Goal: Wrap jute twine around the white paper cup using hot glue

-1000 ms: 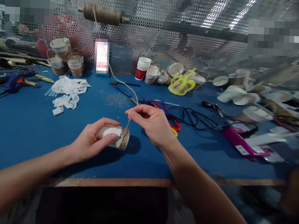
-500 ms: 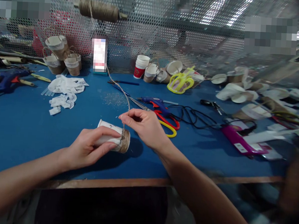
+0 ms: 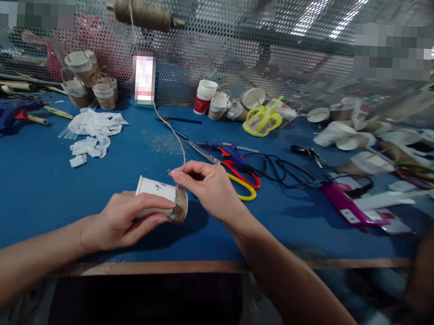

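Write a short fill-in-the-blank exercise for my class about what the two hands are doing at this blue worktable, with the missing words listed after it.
1. The left hand holds a paper cup lying on its ____.
2. The right hand pinches the twine that runs up to the ____ on the mesh wall.
3. Twine is already wound around the cup's ____ end.
4. The scissors beside the right hand have red and ____ handles.

Missing words: side; spool; narrow; yellow
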`<state>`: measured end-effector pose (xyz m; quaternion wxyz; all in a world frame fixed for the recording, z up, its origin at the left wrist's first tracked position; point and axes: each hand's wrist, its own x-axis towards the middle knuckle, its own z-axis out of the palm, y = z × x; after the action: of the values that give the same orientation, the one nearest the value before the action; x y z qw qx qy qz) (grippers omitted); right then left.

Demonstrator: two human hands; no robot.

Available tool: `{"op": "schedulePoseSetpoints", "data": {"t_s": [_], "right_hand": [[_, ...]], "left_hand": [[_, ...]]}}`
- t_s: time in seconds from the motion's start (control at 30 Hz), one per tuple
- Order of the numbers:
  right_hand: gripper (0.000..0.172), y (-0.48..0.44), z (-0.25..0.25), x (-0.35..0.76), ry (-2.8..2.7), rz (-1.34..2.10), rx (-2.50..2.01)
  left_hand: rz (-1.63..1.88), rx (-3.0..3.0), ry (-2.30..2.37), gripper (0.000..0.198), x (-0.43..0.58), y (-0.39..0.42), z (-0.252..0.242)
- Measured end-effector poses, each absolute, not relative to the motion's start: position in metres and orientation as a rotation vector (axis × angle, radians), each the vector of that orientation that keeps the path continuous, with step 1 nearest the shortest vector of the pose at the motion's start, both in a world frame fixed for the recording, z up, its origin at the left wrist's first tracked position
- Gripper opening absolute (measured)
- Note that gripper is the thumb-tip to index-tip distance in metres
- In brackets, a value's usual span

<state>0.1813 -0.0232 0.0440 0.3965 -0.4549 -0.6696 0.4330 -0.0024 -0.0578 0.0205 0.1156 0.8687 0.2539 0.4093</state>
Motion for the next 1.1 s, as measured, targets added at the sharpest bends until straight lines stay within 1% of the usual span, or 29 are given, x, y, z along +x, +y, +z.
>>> {"op": "schedulePoseSetpoints", "data": {"t_s": [0.2, 0.4, 0.5, 0.67, 0.73, 0.8, 0.87, 0.93, 1.1], "right_hand": [[0.015, -0.026, 0.045, 0.181, -1.686, 1.151, -1.136], [0.016, -0.028, 0.047, 0.181, -1.683, 1.274, -1.121], [0.016, -0.027, 0.047, 0.182, -1.658, 1.304, -1.099], [0.024, -0.023, 0.043, 0.181, -1.653, 1.323, -1.142], [0.029, -0.022, 0.041, 0.181, -1.648, 1.341, -1.179], [0.033, -0.021, 0.04, 0.18, -1.617, 1.349, -1.191], [0.036, -0.02, 0.039, 0.18, -1.586, 1.327, -1.176], [0.039, -0.02, 0.038, 0.18, -1.582, 1.3, -1.153], [0.036, -0.021, 0.039, 0.18, -1.562, 1.249, -1.114]], "left_hand": [[1.209, 2.672, 0.74, 0.011, -0.003, -0.06, 0.023], [1.216, 2.702, 0.661, 0.015, -0.003, -0.061, 0.022], [1.205, 2.719, 0.67, 0.014, -0.002, -0.061, 0.023], [1.269, 2.737, 0.719, 0.012, -0.003, -0.063, 0.025], [1.349, 2.677, 0.832, 0.011, -0.004, -0.063, 0.024], [1.444, 2.54, 0.993, 0.018, -0.005, -0.061, 0.022], [1.424, 2.373, 1.148, 0.026, -0.005, -0.058, 0.02], [1.39, 2.243, 1.231, 0.027, -0.004, -0.054, 0.019], [1.345, 2.097, 1.254, 0.026, -0.001, -0.051, 0.02]]}}
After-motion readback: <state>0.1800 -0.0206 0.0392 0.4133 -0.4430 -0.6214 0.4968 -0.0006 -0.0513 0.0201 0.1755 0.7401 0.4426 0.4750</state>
